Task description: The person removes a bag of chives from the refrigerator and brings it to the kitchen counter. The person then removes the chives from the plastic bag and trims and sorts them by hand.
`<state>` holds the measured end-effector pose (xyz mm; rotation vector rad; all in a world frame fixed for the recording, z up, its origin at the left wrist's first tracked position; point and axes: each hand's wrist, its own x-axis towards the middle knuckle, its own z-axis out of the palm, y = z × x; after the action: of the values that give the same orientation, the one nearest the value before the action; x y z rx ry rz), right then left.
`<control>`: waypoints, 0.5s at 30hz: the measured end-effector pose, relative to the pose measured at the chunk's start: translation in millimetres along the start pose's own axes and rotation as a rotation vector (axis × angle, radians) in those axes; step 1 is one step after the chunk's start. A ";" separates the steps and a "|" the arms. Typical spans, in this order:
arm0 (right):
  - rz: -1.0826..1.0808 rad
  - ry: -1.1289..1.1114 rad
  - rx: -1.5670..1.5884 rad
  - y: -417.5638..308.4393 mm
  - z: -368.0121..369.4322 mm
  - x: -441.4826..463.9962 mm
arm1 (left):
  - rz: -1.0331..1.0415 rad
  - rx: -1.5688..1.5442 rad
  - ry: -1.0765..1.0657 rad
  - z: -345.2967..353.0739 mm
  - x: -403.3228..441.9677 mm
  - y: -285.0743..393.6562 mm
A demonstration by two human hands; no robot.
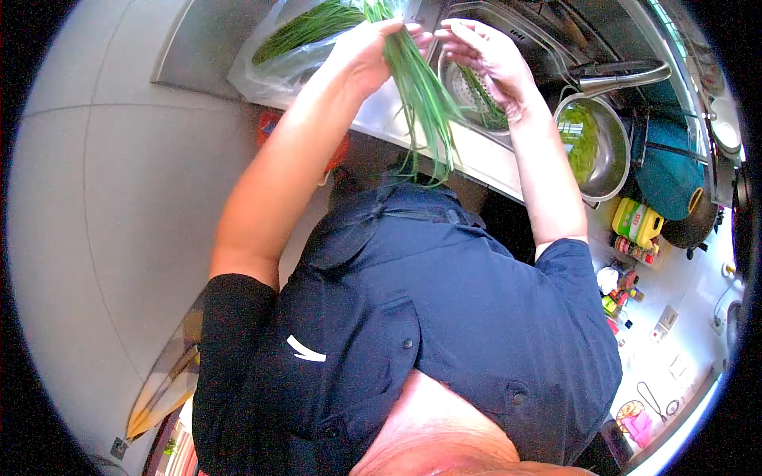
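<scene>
My left hand (370, 54) is closed around a bunch of garlic chives (417, 91), whose long green leaves hang down past the counter edge toward my waist. To its right, my right hand (490, 65) is raised with the fingers apart and nothing visible in it. Below that hand a perforated metal colander (456, 83) stands in the sink, with some green stalks (482, 99) inside, partly covered by my wrist. A clear plastic bag (246, 67) with more garlic chives (305, 33) lies on the counter at the left.
A metal bowl (623, 163) of green pieces in liquid sits right of the sink (548, 40), near the faucet (627, 78). Farther right are a yellow jug (637, 222), a dark pan (694, 222) and several small bottles. The white counter edge (476, 163) runs before me.
</scene>
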<state>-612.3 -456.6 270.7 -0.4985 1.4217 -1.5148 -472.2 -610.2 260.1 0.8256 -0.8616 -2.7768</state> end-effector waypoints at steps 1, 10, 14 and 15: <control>-0.092 0.071 -0.162 1.6 -0.8 -4.2 | 0.046 -0.022 0.072 5.5 -3.8 -0.5; -0.475 0.098 -1.001 -4.5 50.7 -53.4 | 0.147 -0.152 0.141 -19.8 28.9 -17.3; -0.548 0.171 -1.207 6.2 49.4 -45.1 | 0.224 -0.227 0.193 -15.0 25.4 -22.1; -0.547 0.171 -1.206 7.7 48.9 -45.2 | 0.223 -0.227 0.194 -18.7 27.8 -24.1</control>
<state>-549.2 -443.5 289.1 -1.5997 2.3964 -0.9087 -484.6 -606.7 220.9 0.8809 -0.5554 -2.4924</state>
